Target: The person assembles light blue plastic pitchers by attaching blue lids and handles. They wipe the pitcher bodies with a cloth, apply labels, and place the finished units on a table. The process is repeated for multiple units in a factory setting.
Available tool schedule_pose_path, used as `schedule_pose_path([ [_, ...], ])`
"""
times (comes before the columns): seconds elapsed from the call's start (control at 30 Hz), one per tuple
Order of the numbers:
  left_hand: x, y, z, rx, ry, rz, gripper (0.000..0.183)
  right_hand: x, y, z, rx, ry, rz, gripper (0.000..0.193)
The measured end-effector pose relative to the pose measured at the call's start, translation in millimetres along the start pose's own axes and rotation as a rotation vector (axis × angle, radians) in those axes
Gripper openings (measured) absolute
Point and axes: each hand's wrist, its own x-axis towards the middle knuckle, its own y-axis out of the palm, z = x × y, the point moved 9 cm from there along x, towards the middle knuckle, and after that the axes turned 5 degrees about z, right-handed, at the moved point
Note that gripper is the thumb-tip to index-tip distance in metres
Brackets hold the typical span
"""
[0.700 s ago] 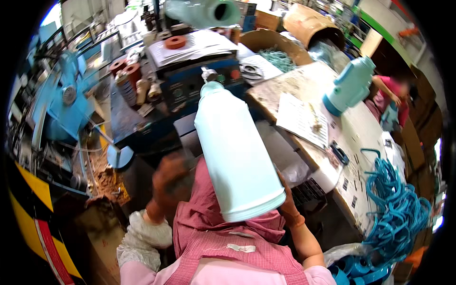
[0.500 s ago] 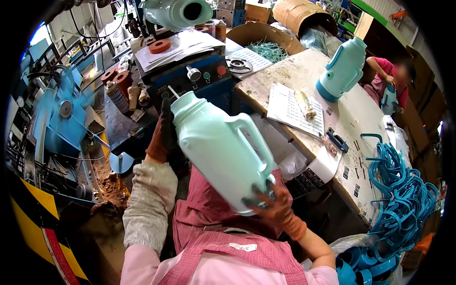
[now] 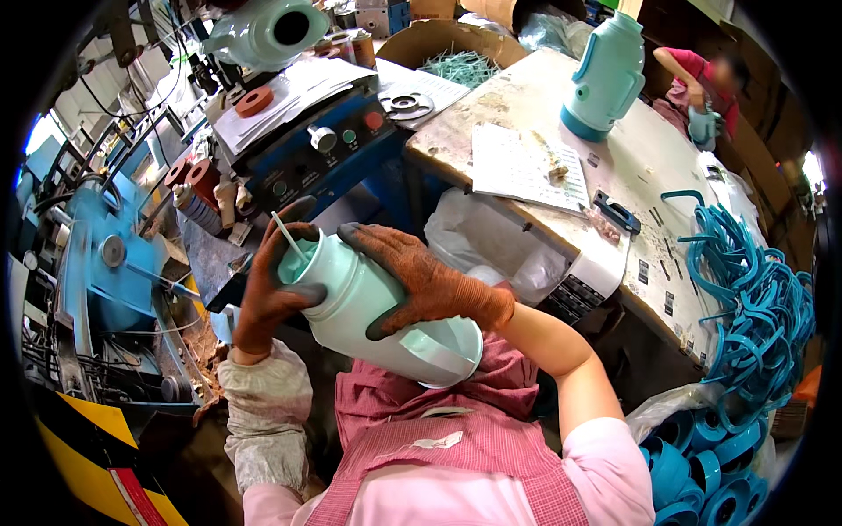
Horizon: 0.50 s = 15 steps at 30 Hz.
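Note:
A pale green plastic thermos jug shell (image 3: 353, 326) lies tilted in front of my apron, its neck toward the upper left. A thin pale stick (image 3: 287, 233) juts from the open mouth. My left hand (image 3: 261, 302), in an orange-brown glove with dark fingertips, grips the neck, thumb across the rim. In a similar glove, my right hand (image 3: 430, 279) wraps over the shell's upper side, thumb and fingers spread around it. The lower end of the shell points toward my lap.
A similar jug with a teal base (image 3: 603, 83) stands on the worktable (image 3: 526, 88), near printed sheets (image 3: 517, 167). Teal strap-like handles (image 3: 745, 298) hang at its right edge. A control box (image 3: 329, 145) stands ahead, blue machinery (image 3: 118, 272) at left. Another person (image 3: 702, 88) sits far right.
The shell has turned so its mouth faces up toward me. My right hand has moved from its base to near the neck, and the view has shifted slightly.

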Motion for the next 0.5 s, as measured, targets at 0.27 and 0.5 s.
schedule_pose_path([
  [0.27, -35, 1, -14, 0.511, 0.25, -0.185, 0.019, -11, 0, 19, -0.339, -0.166, -0.395, 0.053],
  [0.5, -4, 65, -136, 0.756, 0.415, 0.345, 0.033, -87, -69, -44, 0.34, 0.241, -0.784, 0.064],
])
